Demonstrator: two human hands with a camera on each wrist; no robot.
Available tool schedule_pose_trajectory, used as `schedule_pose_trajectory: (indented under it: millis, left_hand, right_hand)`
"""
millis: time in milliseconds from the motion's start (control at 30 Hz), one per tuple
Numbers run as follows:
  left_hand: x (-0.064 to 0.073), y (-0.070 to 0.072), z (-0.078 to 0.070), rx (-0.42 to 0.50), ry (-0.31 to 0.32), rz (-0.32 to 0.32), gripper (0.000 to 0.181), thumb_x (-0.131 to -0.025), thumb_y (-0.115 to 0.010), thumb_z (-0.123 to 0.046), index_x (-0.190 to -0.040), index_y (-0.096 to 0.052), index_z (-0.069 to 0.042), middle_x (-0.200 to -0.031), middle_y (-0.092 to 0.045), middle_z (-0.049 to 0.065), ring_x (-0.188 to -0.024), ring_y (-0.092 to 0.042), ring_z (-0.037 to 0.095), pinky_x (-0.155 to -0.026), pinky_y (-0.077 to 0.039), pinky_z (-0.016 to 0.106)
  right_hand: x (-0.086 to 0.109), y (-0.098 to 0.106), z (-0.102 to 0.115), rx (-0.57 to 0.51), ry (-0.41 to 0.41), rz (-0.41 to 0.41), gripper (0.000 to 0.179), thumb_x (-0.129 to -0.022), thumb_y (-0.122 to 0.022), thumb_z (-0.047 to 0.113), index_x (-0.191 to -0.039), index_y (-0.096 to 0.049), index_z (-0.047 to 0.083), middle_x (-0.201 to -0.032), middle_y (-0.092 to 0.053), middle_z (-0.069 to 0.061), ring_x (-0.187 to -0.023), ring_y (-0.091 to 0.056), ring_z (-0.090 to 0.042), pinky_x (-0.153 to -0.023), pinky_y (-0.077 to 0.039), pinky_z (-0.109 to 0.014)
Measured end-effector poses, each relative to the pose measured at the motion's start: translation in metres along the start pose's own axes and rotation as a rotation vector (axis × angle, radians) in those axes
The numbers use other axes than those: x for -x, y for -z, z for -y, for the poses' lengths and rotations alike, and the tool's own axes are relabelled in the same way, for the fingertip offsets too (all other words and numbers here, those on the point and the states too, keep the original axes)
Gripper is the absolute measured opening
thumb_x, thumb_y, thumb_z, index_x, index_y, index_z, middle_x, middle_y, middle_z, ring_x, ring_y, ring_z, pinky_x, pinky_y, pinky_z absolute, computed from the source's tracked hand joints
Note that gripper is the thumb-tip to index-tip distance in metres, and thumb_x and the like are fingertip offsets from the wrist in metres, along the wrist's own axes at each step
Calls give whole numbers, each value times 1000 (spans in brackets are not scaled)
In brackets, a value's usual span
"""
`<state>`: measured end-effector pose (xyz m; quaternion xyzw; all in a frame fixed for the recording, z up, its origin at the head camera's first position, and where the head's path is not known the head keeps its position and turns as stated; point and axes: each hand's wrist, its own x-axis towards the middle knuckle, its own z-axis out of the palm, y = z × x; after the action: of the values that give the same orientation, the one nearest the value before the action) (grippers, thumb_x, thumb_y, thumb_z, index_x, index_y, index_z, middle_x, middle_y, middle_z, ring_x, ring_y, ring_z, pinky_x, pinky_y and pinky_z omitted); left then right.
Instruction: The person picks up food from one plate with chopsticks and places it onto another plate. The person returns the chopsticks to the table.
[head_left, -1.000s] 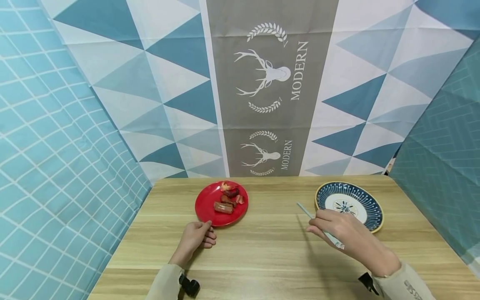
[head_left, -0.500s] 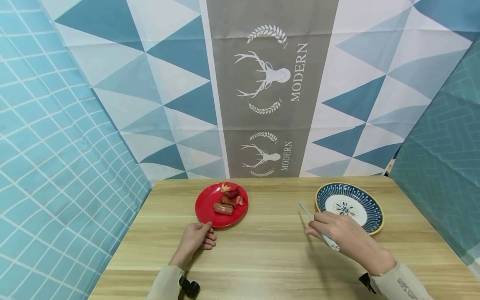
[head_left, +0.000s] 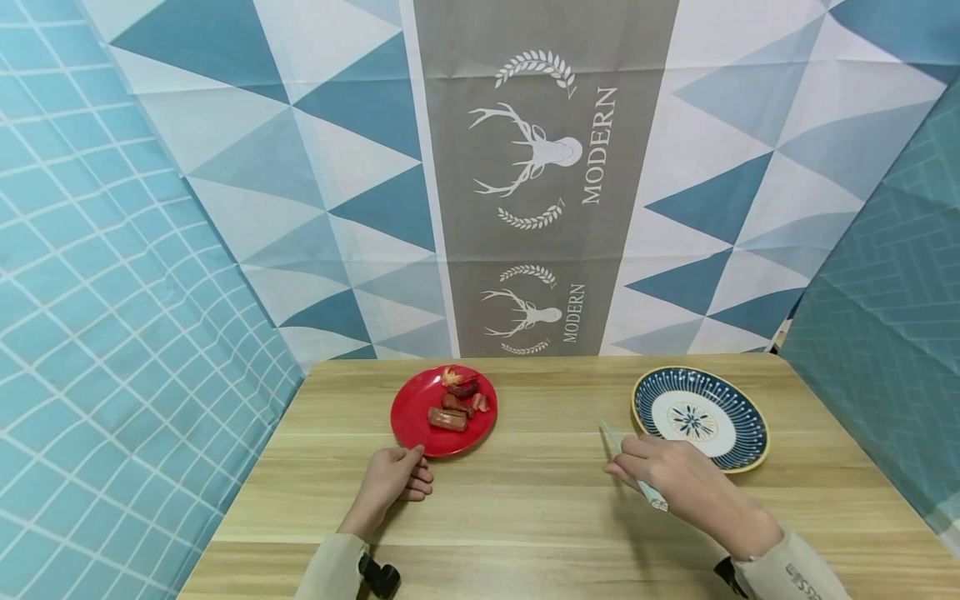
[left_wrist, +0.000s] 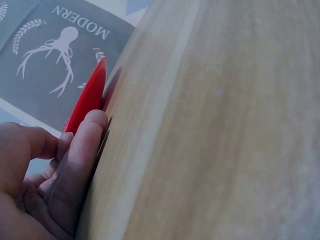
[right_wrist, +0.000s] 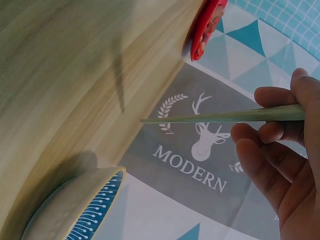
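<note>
My left hand [head_left: 392, 479] pinches the near rim of a red plate [head_left: 407, 417], thumb on top and a finger [left_wrist: 87, 137] underneath. On the plate lie several small food pieces: a brown block-shaped one [head_left: 447, 418], a drumstick-like one [head_left: 453, 402], a dark curved one [head_left: 463, 387] and an orange-yellow one [head_left: 451, 376]. My right hand [head_left: 671, 475] grips pale green chopsticks [right_wrist: 235, 117], held together so they look like one stick in the right wrist view. Their thin tips point forward and left, above the table, with nothing between them.
A deep blue-and-white patterned dish [head_left: 738, 421] with a yellow rim stands on the right, just beyond my right hand. All of it rests on a wooden table [head_left: 525, 508]. Patterned cloths [head_left: 525, 167] rise behind the table and along both sides.
My right hand with the chopsticks has drifted slightly nearer to me and to the left, away from the patterned dish. My left hand and the red plate have stayed in place.
</note>
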<state>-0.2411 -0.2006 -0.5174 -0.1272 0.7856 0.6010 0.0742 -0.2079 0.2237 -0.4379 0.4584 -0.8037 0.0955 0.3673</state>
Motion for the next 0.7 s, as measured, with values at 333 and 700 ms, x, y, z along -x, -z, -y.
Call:
schedule_pose_trajectory:
  millis: [333, 700]
  left_hand:
    - [-1, 0, 1, -8, -2, 6, 36, -108, -54, -27, -95, -66, 4, -76, -71, 10, -63, -72, 17, -60, -65, 33]
    - [0, 0, 1, 6, 3, 3, 36, -107, -55, -27, -94, -66, 4, -76, -71, 10, -62, -71, 17, -60, -65, 33]
  right_hand:
    - [7, -6, 2, -2, -3, 43, 41, -110, -49, 38, -75, -62, 20, -71, -46, 13, -61, -46, 1, -48, -44, -17]
    - [10, -12, 2, -5, -22, 72, 35, -105, -57, 40, -77, -68, 20, -73, -47, 14, -63, -46, 2, -50, -43, -14]
